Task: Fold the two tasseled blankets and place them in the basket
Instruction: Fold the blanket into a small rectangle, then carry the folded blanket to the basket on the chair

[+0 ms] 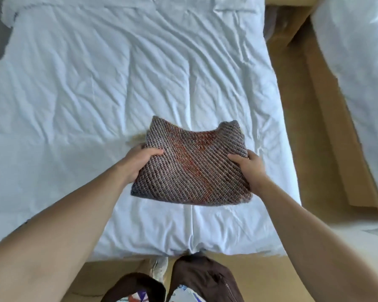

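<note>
Over a white bed, both hands' fingers clamp a folded grey-red knit blanket.

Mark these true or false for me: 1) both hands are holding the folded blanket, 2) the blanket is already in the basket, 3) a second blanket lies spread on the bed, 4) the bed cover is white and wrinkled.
1) True. The left hand and right hand grip opposite edges of the folded blanket.
2) False. It is held over the bed; no basket is in view.
3) False. Only one blanket shows; nothing else lies on the bed.
4) True. The white cover is creased all over.
</note>
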`<state>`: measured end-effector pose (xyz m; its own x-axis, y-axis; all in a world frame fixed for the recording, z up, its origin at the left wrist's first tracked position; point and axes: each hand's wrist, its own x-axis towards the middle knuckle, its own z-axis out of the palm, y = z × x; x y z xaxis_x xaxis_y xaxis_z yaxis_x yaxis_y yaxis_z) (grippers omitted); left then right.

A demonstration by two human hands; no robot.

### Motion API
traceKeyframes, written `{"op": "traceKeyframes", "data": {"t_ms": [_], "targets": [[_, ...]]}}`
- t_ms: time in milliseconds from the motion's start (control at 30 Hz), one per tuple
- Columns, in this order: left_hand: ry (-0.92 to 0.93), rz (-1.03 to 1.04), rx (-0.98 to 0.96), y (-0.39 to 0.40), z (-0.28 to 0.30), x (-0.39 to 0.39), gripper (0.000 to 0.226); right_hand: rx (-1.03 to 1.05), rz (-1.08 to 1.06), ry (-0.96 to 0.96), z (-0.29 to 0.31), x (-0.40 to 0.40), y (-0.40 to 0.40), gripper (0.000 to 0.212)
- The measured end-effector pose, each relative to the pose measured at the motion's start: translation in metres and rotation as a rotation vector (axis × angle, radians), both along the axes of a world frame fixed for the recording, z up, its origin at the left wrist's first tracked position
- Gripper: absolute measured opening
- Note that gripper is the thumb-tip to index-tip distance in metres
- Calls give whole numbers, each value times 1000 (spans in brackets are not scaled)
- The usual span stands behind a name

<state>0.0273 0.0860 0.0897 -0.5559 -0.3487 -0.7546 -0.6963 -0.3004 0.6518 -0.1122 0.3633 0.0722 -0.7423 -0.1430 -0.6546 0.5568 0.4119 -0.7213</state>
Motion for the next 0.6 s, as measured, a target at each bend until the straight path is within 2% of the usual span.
{"op": "traceKeyframes", "data": {"t_ms": [133, 300, 467, 600], "targets": [[229, -139, -93, 15, 85, -21, 36, -74, -145, 272, 101, 22, 39, 31], [508, -294, -111, 86, 203, -55, 23, -147, -409, 564, 223, 62, 130, 25], [694, -401, -48, 191, 289, -92, 53, -242, -637, 742, 317, 108, 249, 33], [815, -549, -5, 311, 346, -103, 53, -316, -814, 854, 359, 141, 352, 47]]}}
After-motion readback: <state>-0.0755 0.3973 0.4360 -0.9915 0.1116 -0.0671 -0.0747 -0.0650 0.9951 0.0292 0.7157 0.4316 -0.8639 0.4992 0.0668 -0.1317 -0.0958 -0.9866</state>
